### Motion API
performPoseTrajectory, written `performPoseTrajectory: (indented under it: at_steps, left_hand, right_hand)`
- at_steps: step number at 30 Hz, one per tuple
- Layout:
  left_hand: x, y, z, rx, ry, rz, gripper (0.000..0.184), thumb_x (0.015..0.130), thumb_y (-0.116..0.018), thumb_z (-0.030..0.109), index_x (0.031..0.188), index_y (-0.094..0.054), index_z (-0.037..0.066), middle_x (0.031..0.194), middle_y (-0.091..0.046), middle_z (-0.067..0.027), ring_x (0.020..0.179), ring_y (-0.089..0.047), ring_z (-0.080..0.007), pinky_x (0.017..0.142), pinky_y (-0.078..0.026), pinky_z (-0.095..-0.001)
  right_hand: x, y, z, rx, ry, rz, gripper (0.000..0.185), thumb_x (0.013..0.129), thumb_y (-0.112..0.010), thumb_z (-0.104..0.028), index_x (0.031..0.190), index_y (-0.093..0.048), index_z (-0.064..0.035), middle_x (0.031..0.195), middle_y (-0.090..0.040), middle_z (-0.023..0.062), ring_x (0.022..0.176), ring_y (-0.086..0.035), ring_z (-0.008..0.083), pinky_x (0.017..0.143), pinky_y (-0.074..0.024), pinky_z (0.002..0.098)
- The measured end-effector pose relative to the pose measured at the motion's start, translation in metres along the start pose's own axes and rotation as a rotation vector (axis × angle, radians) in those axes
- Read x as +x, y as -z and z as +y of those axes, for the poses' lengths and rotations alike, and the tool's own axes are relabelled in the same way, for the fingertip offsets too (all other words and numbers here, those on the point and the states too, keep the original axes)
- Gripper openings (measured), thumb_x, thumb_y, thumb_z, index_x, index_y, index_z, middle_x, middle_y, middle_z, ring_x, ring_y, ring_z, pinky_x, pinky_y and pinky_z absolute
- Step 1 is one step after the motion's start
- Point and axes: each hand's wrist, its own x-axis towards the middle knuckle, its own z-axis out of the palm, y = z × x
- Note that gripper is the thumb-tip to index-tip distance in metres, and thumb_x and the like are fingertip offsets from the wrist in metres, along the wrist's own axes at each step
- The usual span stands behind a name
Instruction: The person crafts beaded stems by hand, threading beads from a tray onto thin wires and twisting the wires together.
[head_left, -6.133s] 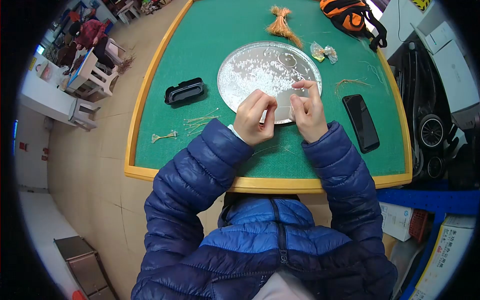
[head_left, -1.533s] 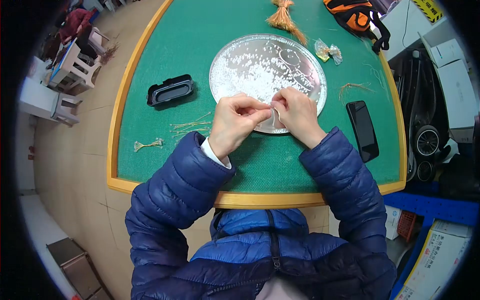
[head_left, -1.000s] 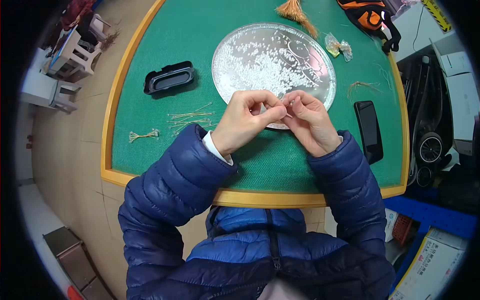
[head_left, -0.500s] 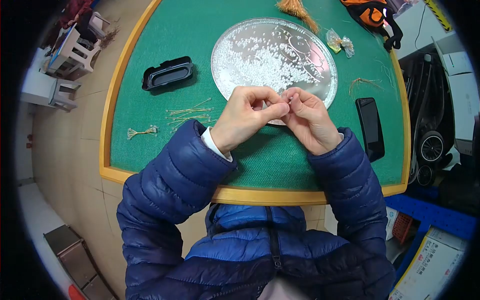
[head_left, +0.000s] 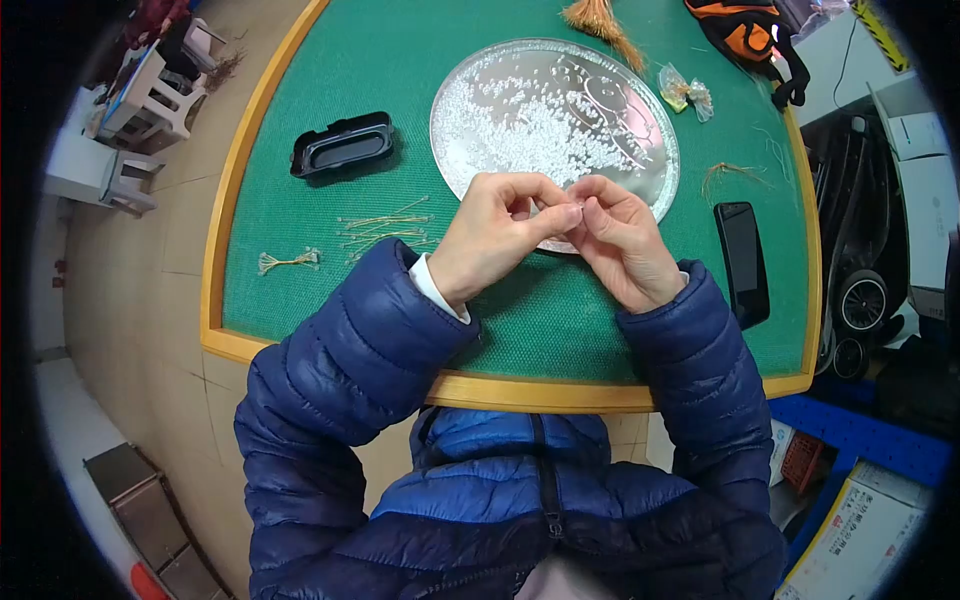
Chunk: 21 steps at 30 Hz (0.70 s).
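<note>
My left hand (head_left: 500,232) and my right hand (head_left: 628,240) meet fingertip to fingertip over the near edge of a round silver tray (head_left: 648,120). Both are closed in a pinch, and whatever sits between the fingertips is too small to make out. Many small clear-white beads (head_left: 530,130) lie scattered across the tray. Left of my left hand, several thin yellowish strands with pale ends (head_left: 385,222) are spread on the green table mat (head_left: 540,335). A tied bundle of similar strands (head_left: 290,261) lies farther left.
A black open plastic case (head_left: 345,146) rests at the back left. On the right are a black phone (head_left: 740,255), loose threads (head_left: 730,172) and a small knotted plastic bag (head_left: 687,92). A straw-coloured brush (head_left: 603,30) and an orange-black bag (head_left: 750,40) lie at the back. A wooden rim (head_left: 540,392) edges the table.
My fingertips have drawn slightly closer together and stay pinched. The table and its objects appear shifted a little to the right in view.
</note>
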Motion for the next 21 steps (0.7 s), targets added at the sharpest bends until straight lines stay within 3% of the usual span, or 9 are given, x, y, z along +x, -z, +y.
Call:
performPoseTrajectory:
  at_steps: [5,10,14,21]
  left_hand:
    - [0.002,0.001,-0.003,-0.122,-0.004,-0.024,0.004,0.076,-0.061,0.005,0.077,-0.061,0.001,0.064,-0.055,-0.0017,0.060,-0.047,-0.0061,0.055,-0.038,-0.0135]
    - [0.002,0.008,0.002,-0.208,0.161,-0.147,0.008,0.080,-0.055,0.007,0.083,-0.059,0.000,0.066,-0.053,-0.0024,0.057,-0.045,-0.0061,0.052,-0.036,-0.0136]
    - [0.007,0.010,-0.006,-0.714,0.275,-0.286,0.014,0.084,-0.049,0.010,0.090,-0.056,-0.001,0.072,-0.053,-0.0053,0.057,-0.045,-0.0073,0.051,-0.036,-0.0142]
    - [0.005,0.003,0.004,-0.680,0.343,-0.162,0.018,0.086,-0.046,0.012,0.093,-0.054,-0.002,0.077,-0.053,-0.0080,0.059,-0.047,-0.0085,0.051,-0.038,-0.0141]
  right_hand:
    - [-0.001,-0.003,-0.002,-0.066,0.051,0.001,0.015,0.084,-0.053,-0.003,0.099,-0.052,-0.0003,0.089,-0.055,0.0087,0.083,-0.054,0.0146,0.081,-0.0466,0.0275]
    - [0.001,0.003,0.000,-0.103,0.042,-0.043,0.016,0.084,-0.053,-0.002,0.099,-0.052,-0.0015,0.089,-0.055,0.0089,0.082,-0.055,0.0155,0.079,-0.0472,0.0274]
    - [0.002,0.004,0.000,0.030,0.113,-0.092,0.014,0.084,-0.053,-0.004,0.098,-0.052,-0.0020,0.089,-0.056,0.0094,0.082,-0.054,0.0156,0.076,-0.0473,0.0270]
    - [0.005,0.010,-0.009,0.102,0.229,0.035,0.013,0.084,-0.054,-0.006,0.096,-0.053,-0.0037,0.089,-0.056,0.0095,0.082,-0.053,0.0155,0.076,-0.0449,0.0258]
